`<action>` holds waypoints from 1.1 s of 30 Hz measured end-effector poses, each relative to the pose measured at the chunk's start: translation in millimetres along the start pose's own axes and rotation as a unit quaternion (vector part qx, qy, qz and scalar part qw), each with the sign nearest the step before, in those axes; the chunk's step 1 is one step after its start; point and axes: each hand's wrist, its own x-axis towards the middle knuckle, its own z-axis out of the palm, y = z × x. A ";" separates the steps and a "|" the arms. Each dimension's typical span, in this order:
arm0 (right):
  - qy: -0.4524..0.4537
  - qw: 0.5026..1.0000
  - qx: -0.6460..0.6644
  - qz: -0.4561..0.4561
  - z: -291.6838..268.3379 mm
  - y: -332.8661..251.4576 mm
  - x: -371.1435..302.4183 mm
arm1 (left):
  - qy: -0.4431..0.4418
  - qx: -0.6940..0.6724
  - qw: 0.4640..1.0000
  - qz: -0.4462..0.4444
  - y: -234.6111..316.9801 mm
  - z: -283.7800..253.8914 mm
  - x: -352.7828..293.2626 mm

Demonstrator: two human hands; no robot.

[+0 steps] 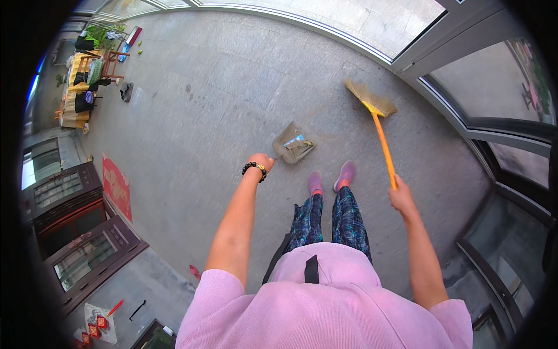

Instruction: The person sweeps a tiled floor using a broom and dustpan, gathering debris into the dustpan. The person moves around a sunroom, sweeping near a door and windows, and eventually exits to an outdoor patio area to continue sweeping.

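Note:
My right hand [401,195] is closed around the orange handle of a broom [383,142], held out to the right. The broom's fanned straw bristles, bound in yellow, are at the floor near the glass wall, slightly blurred. My left hand [261,162], with a dark beaded bracelet [254,170] on its wrist, is closed on the handle of a dustpan [289,139]. Most of that handle is hidden by the hand. Inside the translucent, greyish pan lie a blue-and-white scrap [294,141] and some dirt.
Grey floor tiles [221,75] stretch ahead. Framed glass panels [488,75] run along the far side and right. A cloth-covered table [72,110] and wooden chair stand far left, with shoes [126,92] nearby. Dark wooden doors [87,256] and a red mat [116,186] are left.

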 end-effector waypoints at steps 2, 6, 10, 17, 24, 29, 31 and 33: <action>0.009 0.997 -0.079 -0.023 27.5 0.4 17.7 | -0.016 -0.001 1.000 -0.012 11.5 -9.5 -1.0; -0.017 0.948 -0.299 -0.113 74.3 25.4 18.7 | -0.005 -0.014 1.000 -0.021 16.5 -18.4 7.0; -0.069 0.922 -0.361 -0.121 43.2 21.4 -47.0 | -0.011 -0.029 0.999 -0.038 20.2 -31.1 1.5; -0.019 0.956 -0.249 -0.154 -37.9 43.7 -161.4 | -0.039 -0.022 0.998 -0.047 6.1 -15.1 -7.7; 0.048 0.984 -0.124 -0.118 -17.2 79.6 -187.1 | -0.009 -0.037 0.999 0.000 -16.4 2.4 -29.1; 0.039 0.999 0.002 0.013 18.7 117.9 -163.3 | 0.005 -0.045 0.999 0.019 -29.7 15.8 -44.5; 0.030 0.997 0.052 0.056 35.9 115.4 -150.9 | 0.006 -0.049 0.999 0.017 -30.9 19.7 -45.8; 0.037 0.994 0.082 0.063 70.7 128.1 -127.0 | -0.005 -0.055 0.998 0.010 -23.0 17.2 -50.3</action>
